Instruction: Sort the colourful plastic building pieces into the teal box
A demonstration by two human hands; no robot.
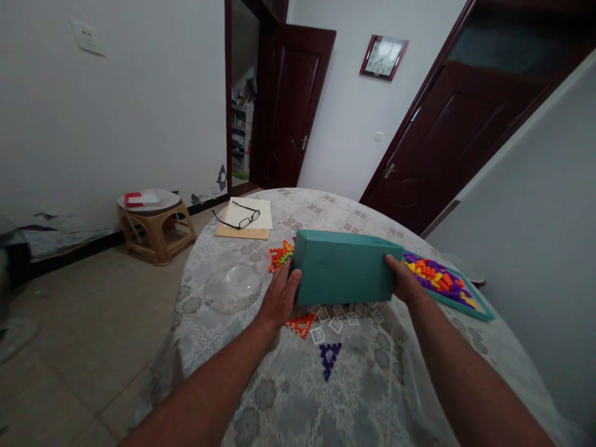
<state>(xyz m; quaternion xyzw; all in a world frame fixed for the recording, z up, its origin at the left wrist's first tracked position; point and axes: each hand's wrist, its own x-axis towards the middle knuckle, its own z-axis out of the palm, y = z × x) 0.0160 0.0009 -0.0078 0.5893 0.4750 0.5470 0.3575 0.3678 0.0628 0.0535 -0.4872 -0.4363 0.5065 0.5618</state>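
Observation:
Between my two hands a teal box [347,268] is held tilted over the round table, its broad side facing me and its inside hidden. My left hand [280,295] grips its left end, thumb on the near face. At the right end my right hand [404,278] grips it, thumb on the near face and the other fingers out of sight. Just below the box lie several white window-shaped pieces [336,324], an orange triangle piece [302,324] and a dark purple triangle piece [330,360]. More orange and green pieces [279,256] show behind my left hand.
A teal tray [482,307] of purple, orange and yellow pieces lies at the right. Left of the box stands a clear plastic bowl [239,276]. Black-framed glasses [244,221] rest on papers [263,214] at the back left. A stool [158,230] stands on the floor.

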